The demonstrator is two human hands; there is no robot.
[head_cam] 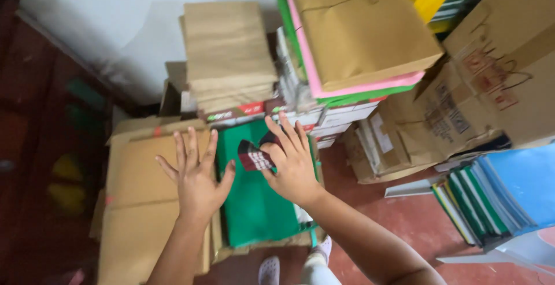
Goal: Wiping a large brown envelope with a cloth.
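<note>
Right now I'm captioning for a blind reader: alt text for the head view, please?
A right hand pinches a small dark red patterned packet over a green paper sheet, while the open left hand rests on a brown paper stack. Stacked brown envelopes stand behind.

Open air lies above the flat brown cardboard box [139,204] and the green paper sheet [254,210] beside it, where the left hand [196,181] hovers spread and the right hand [292,163] holds a small dark patterned packet [254,156]. Just beyond the fingertips, a tall stack of brown paper envelopes [228,54] and a pile of brown, pink and green folders on white boxes [352,36] wall off the far side. To the right, crumpled brown cartons [462,100] and upright blue and green plastic files [497,198] crowd in, leaving a strip of bare red floor [399,215] between.
</note>
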